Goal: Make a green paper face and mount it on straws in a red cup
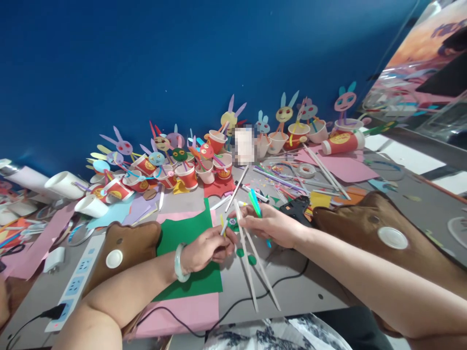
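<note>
My left hand (209,247), with a pale bangle on the wrist, has its fingers curled together. A thin white stick-like piece (224,228) stands up at its fingertips. My right hand (272,224) is closed around a bright green-and-blue pen-like thing (255,203), whose blue end comes out below the palm. Its fingertips are at the upper ends of two long white sticks (251,274), spread in a V. Between the hands is a green paper piece (232,222) with a small spiral. Green paper discs (251,260) lie by the sticks.
Green paper (186,284) lies over pink sheets at left. Brown bear-shaped cushions (124,243) flank my arms. A black cable (233,306) crosses the front, near a power strip (75,289). Paper cups (186,176) with rabbit figures line the blue wall; a black glue gun (297,208) lies right.
</note>
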`<action>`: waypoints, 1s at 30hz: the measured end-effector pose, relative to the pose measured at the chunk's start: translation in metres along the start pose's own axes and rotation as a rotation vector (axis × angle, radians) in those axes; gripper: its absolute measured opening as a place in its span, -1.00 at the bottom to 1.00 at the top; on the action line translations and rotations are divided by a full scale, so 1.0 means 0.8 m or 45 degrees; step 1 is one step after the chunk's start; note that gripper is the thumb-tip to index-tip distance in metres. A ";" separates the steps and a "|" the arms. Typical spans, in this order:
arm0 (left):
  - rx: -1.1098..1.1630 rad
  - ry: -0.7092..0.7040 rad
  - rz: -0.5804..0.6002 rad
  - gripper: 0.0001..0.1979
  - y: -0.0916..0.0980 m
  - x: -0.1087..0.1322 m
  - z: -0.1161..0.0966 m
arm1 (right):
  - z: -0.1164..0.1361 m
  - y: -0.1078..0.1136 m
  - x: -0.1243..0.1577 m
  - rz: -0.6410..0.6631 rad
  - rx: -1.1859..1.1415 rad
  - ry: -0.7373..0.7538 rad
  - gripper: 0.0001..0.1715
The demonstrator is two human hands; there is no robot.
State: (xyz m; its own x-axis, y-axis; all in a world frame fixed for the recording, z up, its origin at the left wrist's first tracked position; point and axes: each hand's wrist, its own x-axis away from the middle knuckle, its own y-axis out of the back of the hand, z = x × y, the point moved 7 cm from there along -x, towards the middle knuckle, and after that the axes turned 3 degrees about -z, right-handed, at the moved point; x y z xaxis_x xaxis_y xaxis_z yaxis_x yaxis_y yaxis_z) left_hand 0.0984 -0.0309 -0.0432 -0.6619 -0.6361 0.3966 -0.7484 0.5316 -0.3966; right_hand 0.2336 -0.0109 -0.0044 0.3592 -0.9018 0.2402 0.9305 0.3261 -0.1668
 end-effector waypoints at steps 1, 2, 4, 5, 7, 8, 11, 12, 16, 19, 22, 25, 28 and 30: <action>-0.006 0.004 0.033 -0.75 -0.003 0.001 0.002 | -0.004 -0.006 0.000 0.058 0.006 -0.014 -0.55; -0.022 0.024 0.073 -0.71 -0.006 0.002 0.005 | -0.008 -0.012 0.001 0.114 0.013 -0.027 -0.55; -0.045 0.094 0.145 -0.62 -0.010 0.004 0.011 | -0.014 -0.021 0.002 0.194 0.017 -0.043 -0.55; -0.037 0.133 0.172 -0.62 -0.012 0.005 0.013 | -0.016 -0.024 0.003 0.210 0.008 -0.044 -0.55; 0.017 0.176 0.191 -0.68 -0.012 0.005 0.014 | -0.018 -0.027 0.003 0.194 -0.029 -0.032 -0.53; 0.054 0.179 0.193 -0.72 -0.012 0.005 0.013 | -0.019 -0.028 0.003 0.176 -0.048 -0.025 -0.53; 0.155 0.152 0.221 -0.80 -0.012 0.003 0.010 | -0.018 -0.027 0.003 0.118 -0.074 0.000 -0.53; 0.183 0.137 0.233 -0.81 -0.012 0.003 0.009 | -0.017 -0.025 0.003 0.088 -0.079 0.009 -0.53; 0.217 0.068 0.197 -0.71 -0.008 -0.001 0.005 | 0.002 0.005 -0.004 -0.136 -0.153 0.088 -0.53; 0.203 0.034 0.149 -0.64 -0.004 -0.003 0.005 | 0.024 0.051 -0.012 -0.375 -0.230 0.212 -0.56; 0.179 -0.031 0.084 -0.62 0.002 -0.004 0.002 | 0.043 0.105 -0.013 -0.697 -0.262 0.350 -0.54; 0.149 -0.131 -0.057 -0.66 0.014 -0.006 -0.003 | 0.055 0.131 -0.007 -0.846 -0.274 0.435 -0.54; 0.061 -0.261 -0.227 -0.69 0.025 -0.006 -0.009 | 0.056 0.113 -0.003 -0.714 -0.266 0.399 -0.59; -0.037 -0.363 -0.315 -0.71 0.027 -0.005 -0.016 | 0.048 0.085 -0.001 -0.560 -0.267 0.307 -0.63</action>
State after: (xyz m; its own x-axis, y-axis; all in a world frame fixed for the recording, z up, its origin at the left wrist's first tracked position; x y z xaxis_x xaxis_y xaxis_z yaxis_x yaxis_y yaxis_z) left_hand 0.0842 -0.0099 -0.0430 -0.4261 -0.8751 0.2294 -0.8877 0.3556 -0.2926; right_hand 0.2992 0.0232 0.0208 -0.1106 -0.9879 0.1083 0.9461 -0.1381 -0.2931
